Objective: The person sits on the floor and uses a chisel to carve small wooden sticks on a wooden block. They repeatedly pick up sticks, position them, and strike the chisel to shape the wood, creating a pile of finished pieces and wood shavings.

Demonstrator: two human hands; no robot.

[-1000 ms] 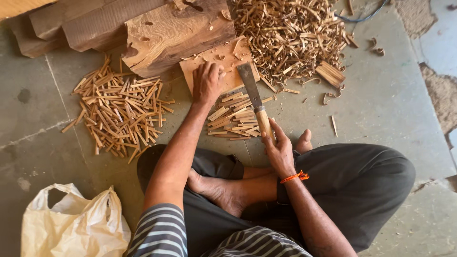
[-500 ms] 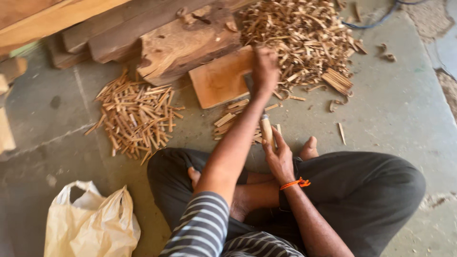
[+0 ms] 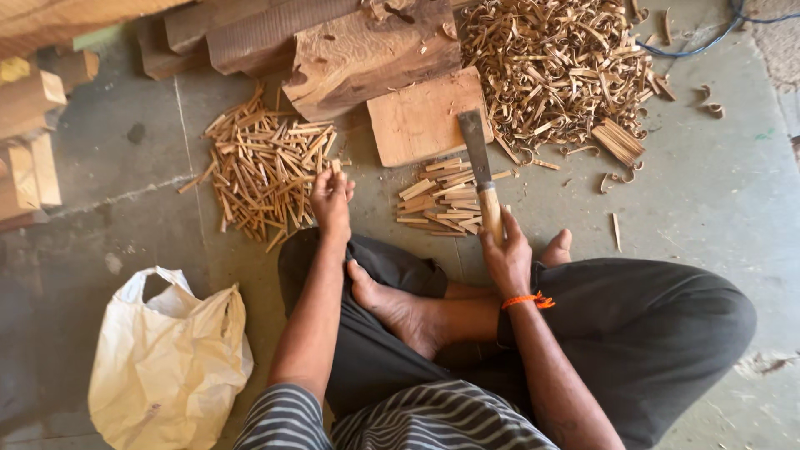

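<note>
Head view shows us seated cross-legged on a concrete floor, and we place everything by the flat wooden board [image 3: 421, 121] lying ahead of our knees. Far to the left of the board and nearer to us, a crumpled white plastic bag [image 3: 167, 358] rests on the floor. Up at the far left edge, level with the board, sit pale wood blocks [image 3: 29, 125]. Between the bag and the board spreads a loose pile of short wooden sticks [image 3: 262, 171]. Our left hand [image 3: 332, 200] sits at the pile's near right edge, left of the board and closer to us; its fingers are curled together around what looks like a thin stick or two, though we cannot tell exactly how much it holds. Behind the board and touching its far left corner lies a rough wooden log [image 3: 367, 54], with darker planks [image 3: 242, 33] to the left of it. Just on the near side of the board lies a small heap of split sticks [image 3: 442, 200]. Our right hand [image 3: 507, 254] is wrapped tight around the wooden handle of a chopping knife [image 3: 479, 162], whose flat blade points away from us across the board's right edge. Right of the board, a big mound of curled wood shavings [image 3: 558, 67] spreads out, with a small bundle of sticks [image 3: 618, 140] at its near right rim.
</note>
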